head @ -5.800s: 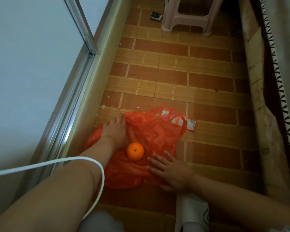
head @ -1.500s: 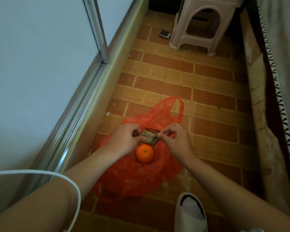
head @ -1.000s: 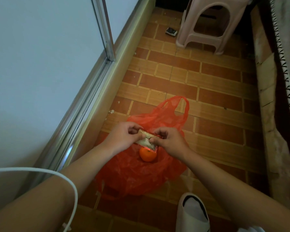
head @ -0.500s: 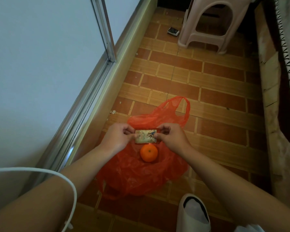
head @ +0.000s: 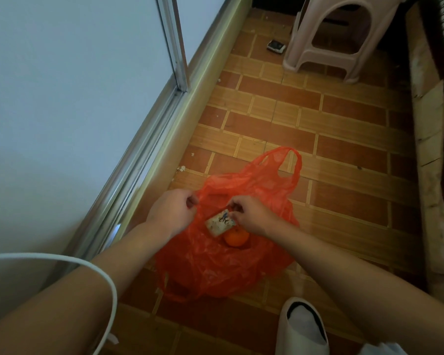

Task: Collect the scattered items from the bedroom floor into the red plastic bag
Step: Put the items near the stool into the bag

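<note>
The red plastic bag [head: 241,265] lies crumpled on the brick-pattern floor with one handle loop pointing away from me. An orange [head: 236,237] rests on it. My left hand [head: 171,212] pinches the bag's rim at the left. My right hand [head: 249,213] holds a small pale sachet [head: 219,222] by its right end, tilted down just above the orange. A small dark item [head: 276,46] lies far off beside the stool.
A pink plastic stool [head: 344,37] stands at the far end. A glass door and its metal track [head: 144,155] run along the left. A bed edge [head: 436,149] lines the right. A white slipper [head: 303,329] sits near me. A white cable [head: 92,267] crosses my left arm.
Half a second ago both hands held the sachet flat between them. Now my left hand has let go and grips the bag's rim, and the sachet hangs tilted from my right hand.
</note>
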Motion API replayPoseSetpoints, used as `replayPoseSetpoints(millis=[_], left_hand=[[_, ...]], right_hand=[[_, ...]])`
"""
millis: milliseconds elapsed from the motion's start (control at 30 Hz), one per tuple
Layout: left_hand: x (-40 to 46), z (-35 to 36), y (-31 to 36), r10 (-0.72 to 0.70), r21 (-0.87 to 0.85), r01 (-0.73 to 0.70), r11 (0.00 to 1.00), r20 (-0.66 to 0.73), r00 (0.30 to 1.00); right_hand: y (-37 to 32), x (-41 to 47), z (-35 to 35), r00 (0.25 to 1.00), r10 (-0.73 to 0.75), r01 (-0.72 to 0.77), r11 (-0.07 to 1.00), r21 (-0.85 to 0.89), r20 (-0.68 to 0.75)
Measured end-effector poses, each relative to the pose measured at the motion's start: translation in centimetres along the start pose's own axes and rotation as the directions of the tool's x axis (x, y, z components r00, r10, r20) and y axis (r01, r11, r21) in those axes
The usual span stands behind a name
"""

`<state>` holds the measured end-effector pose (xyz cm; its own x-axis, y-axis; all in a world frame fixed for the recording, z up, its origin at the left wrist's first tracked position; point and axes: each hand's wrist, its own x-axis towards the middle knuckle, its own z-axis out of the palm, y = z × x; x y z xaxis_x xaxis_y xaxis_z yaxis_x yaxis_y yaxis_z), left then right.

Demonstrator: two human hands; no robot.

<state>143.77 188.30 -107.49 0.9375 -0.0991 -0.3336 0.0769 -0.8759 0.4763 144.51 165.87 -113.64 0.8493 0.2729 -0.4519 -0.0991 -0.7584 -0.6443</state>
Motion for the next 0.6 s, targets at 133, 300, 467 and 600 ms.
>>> replayPoseSetpoints(millis=[133,300,467,600], left_hand=[[0.0,-0.1,-0.1,-0.003,-0.02,0.003,1.0,-0.004,1.0],[0.0,0.0,-0.8,0.002,-0.009,-0.002,1.0,0.047,0.999],[0.2,0.6,-1.3,-0.022,0.225,-0.017,0.974,0.173,0.985],[0.4,1.2,-1.4,-0.154,0.33,0.092,0.939,0.169,0.973]], right_hand=[[-0.4,1.3,0.4,0.997,-0.075,0.077,0.995,-0.065,0.033],[-0.3,1.5,-0.8,0.984,-0.075,0.077,0.997,0.01,-0.162],[0.7,0.1,-0.1,0.978,-0.165,0.147,0.979,-0.14,-0.126],[1.1,-0.2,-0.7,0.945,-0.243,0.186,0.949,-0.255,-0.218]])
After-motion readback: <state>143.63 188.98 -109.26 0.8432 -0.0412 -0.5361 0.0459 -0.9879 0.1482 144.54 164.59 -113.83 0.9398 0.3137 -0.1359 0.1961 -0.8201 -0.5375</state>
